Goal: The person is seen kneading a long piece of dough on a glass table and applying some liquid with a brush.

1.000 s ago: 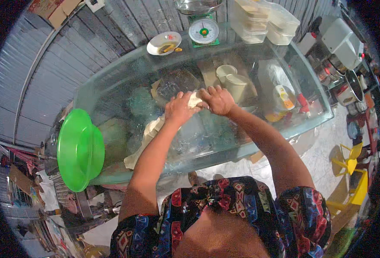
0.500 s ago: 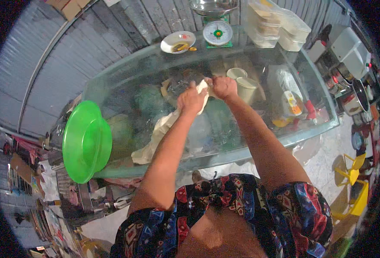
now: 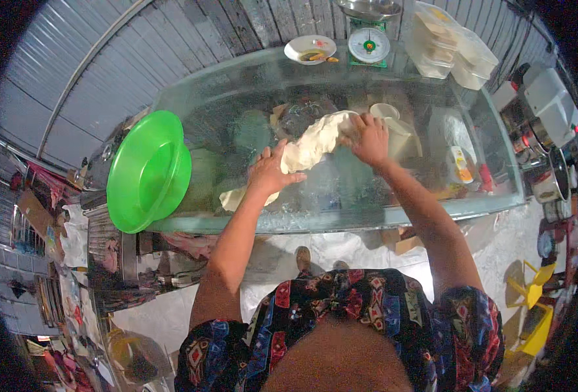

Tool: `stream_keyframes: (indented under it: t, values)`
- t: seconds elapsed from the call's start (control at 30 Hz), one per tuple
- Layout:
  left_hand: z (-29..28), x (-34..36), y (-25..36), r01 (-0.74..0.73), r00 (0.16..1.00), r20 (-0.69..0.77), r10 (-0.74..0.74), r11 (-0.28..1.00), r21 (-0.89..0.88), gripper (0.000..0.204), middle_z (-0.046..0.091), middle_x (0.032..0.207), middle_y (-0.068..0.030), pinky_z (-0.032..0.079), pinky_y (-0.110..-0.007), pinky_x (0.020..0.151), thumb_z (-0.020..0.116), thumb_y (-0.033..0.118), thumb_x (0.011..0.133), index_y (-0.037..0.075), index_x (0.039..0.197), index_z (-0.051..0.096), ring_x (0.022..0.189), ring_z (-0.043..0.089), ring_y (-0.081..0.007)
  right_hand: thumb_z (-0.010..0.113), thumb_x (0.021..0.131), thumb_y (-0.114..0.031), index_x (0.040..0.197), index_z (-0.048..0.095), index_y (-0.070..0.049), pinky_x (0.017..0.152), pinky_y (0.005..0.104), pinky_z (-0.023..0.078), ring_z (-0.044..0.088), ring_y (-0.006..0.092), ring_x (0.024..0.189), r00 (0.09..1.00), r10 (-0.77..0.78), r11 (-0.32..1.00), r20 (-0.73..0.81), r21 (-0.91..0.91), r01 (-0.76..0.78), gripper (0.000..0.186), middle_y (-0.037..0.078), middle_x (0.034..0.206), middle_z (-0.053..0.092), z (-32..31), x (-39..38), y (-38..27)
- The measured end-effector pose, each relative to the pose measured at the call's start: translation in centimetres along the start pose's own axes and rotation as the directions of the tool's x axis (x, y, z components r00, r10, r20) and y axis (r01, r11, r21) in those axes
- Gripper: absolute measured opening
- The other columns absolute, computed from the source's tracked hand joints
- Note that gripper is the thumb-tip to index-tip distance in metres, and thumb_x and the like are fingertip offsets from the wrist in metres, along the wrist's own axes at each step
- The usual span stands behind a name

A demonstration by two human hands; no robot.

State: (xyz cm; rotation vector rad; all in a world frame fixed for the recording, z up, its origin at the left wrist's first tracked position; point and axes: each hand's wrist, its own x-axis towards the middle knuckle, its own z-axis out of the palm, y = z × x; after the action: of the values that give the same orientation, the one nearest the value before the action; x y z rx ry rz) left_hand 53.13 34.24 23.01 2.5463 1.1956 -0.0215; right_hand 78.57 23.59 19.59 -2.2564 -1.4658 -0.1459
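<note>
A long strip of pale dough (image 3: 312, 149) lies stretched across the middle of a glass worktop (image 3: 491, 196), running from near its front-left part up toward the back-right. The person's left hand (image 3: 270, 171) presses flat on the dough's middle, fingers spread and not closed around it. The right hand (image 3: 370, 138) rests over the far end of the dough with fingers curled onto it; whether it truly grips cannot be told.

At the worktop's left edge a bright green plastic bowl (image 3: 148, 171) sits tilted, overhanging the corner. Along the back edge stand a small white plate (image 3: 310, 48) with food scraps, a green-faced kitchen scale (image 3: 368, 44) and stacked clear lidded containers (image 3: 455, 52). Just beside the right hand is a cream mug (image 3: 393, 127). Things under the glass show only as blurred shapes. The scale's pan is cut off at the top edge, and the person's patterned shirt (image 3: 341, 313) hides the floor below.
</note>
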Motion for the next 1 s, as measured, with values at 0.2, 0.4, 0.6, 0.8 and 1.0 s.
stream_keyframes:
  t: [0.2, 0.4, 0.6, 0.8, 1.0]
  values:
    - [1.2, 0.8, 0.7, 0.033, 0.995, -0.097, -0.026, 0.997, 0.076, 0.095, 0.048, 0.131, -0.0211, 0.045, -0.048, 0.096, 0.071, 0.065, 0.069, 0.015, 0.142, 0.038, 0.122, 0.047, -0.0394, 0.076, 0.071, -0.032, 0.119, 0.058, -0.010, 0.095, 0.0498, 0.039, 0.044, 0.0346, 0.117, 0.976, -0.217, 0.976, 0.007, -0.036, 0.217, 0.055, 0.016, 0.133, 0.043, 0.1, -8.2, -1.1]
    - [0.6, 1.2, 0.8, 0.025, 1.000, -0.011, -0.024, 0.994, 0.104, 0.092, 0.051, 0.128, -0.0203, 0.043, -0.052, 0.095, 0.071, 0.065, 0.068, 0.011, 0.137, 0.044, 0.121, 0.048, -0.0395, 0.068, 0.081, -0.038, 0.106, 0.069, -0.012, 0.078, 0.0425, 0.051, 0.064, 0.0333, 0.091, 0.895, -0.167, 0.982, 0.413, -0.007, 0.187, 0.036, 0.015, 0.103, 0.066, -6.1, 0.2, -0.8]
    - [0.5, 3.4, 6.4, 0.026, 0.999, -0.033, -0.017, 0.955, 0.296, 0.109, 0.049, 0.135, -0.0171, 0.040, -0.052, 0.100, 0.075, 0.071, 0.054, 0.005, 0.135, 0.045, 0.126, 0.045, -0.0349, 0.058, 0.082, -0.060, 0.109, 0.068, -0.020, 0.083, 0.0450, 0.052, 0.066, 0.0346, 0.092, 0.935, -0.316, 0.938, -0.162, 0.096, 0.334, 0.049, 0.016, 0.104, 0.067, -1.8, 6.2, -3.4]
    - [4.5, 5.2, 5.6, -0.047, 0.975, -0.203, 0.087, 0.980, 0.194, 0.095, 0.056, 0.117, -0.0087, 0.043, -0.048, 0.090, 0.077, 0.061, 0.060, 0.009, 0.133, 0.046, 0.113, 0.053, -0.0269, 0.058, 0.086, -0.046, 0.124, 0.059, -0.017, 0.086, 0.0483, 0.047, 0.058, 0.0364, 0.101, 0.899, -0.320, 0.948, 0.299, 0.096, 0.305, 0.048, 0.016, 0.117, 0.061, -1.2, 3.3, -4.7]
    - [3.9, 4.4, 5.0, -0.225, 0.931, -0.246, 0.271, 0.954, 0.200, 0.079, 0.055, 0.113, -0.0083, 0.039, -0.049, 0.091, 0.074, 0.041, 0.069, 0.012, 0.136, 0.046, 0.110, 0.051, -0.0288, 0.062, 0.078, -0.031, 0.124, 0.055, -0.013, 0.076, 0.0439, 0.041, 0.053, 0.0318, 0.098, 0.861, -0.426, 0.903, -0.278, -0.062, 0.426, 0.051, 0.011, 0.114, 0.057, 0.4, -3.1, -4.3]
